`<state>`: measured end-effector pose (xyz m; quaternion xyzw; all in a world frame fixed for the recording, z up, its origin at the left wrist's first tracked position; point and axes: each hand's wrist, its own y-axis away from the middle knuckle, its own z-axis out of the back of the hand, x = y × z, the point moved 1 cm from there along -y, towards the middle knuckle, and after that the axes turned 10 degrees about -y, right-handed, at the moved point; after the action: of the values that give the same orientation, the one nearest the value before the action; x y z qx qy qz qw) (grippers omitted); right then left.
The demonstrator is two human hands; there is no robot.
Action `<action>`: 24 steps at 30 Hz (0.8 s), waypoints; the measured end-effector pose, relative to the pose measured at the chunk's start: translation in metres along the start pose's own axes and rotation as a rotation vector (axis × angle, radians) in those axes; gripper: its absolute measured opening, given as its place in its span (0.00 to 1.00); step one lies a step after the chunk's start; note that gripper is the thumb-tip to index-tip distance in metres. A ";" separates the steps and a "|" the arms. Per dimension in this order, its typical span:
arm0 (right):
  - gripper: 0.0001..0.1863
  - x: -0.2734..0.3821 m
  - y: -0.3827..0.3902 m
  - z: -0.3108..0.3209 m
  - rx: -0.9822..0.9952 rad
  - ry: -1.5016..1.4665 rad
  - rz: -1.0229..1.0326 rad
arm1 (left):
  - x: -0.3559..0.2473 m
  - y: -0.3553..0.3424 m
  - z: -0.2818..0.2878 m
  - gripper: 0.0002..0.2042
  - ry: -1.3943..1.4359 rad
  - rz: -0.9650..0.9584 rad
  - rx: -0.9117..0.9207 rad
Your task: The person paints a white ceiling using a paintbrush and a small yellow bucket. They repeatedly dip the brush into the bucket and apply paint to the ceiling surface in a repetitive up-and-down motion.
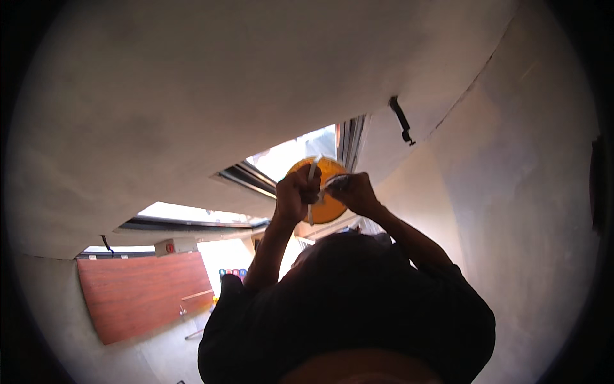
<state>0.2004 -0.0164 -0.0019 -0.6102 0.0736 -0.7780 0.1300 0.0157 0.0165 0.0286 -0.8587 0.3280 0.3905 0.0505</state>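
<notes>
Both my forearms are stretched out to a yellow-orange round thing (329,210) at the middle of the view. A thin white strip (311,214) crosses its left part. My left hand (296,195) is closed in a fist around this strip, in front of the yellow thing. On the right side, my right hand (355,191) is closed on a small greyish, crumpled-looking piece (337,184), too dark and blurred to name. The two hands are close together, and the kind of the round thing cannot be made out.
Behind the hands is a bright window opening (294,153) with dark frame rails. Another long window (192,213) lies to the left. A reddish-brown wood-grain panel (144,294) stands at lower left. A black bracket-like piece (401,120) sits on the pale surface at upper right.
</notes>
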 end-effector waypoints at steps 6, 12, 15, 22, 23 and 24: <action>0.13 0.009 0.000 0.011 -0.080 0.300 0.234 | 0.004 0.002 -0.007 0.15 -0.051 0.031 -0.137; 0.09 0.018 0.009 0.022 -0.185 0.258 0.163 | -0.004 0.001 0.004 0.17 -0.066 0.028 -0.374; 0.07 0.061 0.006 0.063 -0.265 -0.293 -0.132 | -0.015 -0.003 0.000 0.14 -0.151 0.037 -0.304; 0.06 0.188 -0.070 0.126 -0.575 -0.639 0.391 | 0.001 0.009 0.041 0.07 0.029 0.010 -0.099; 0.05 0.210 -0.086 0.123 -0.642 -0.685 0.453 | 0.002 0.012 0.041 0.07 0.012 0.008 -0.092; 0.05 0.239 -0.109 0.116 -0.553 -0.713 0.532 | 0.001 0.018 0.043 0.07 -0.006 -0.016 -0.110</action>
<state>0.2473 0.0235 0.2787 -0.8089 0.3799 -0.4135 0.1741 -0.0224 0.0168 0.0017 -0.8616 0.2991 0.4101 0.0075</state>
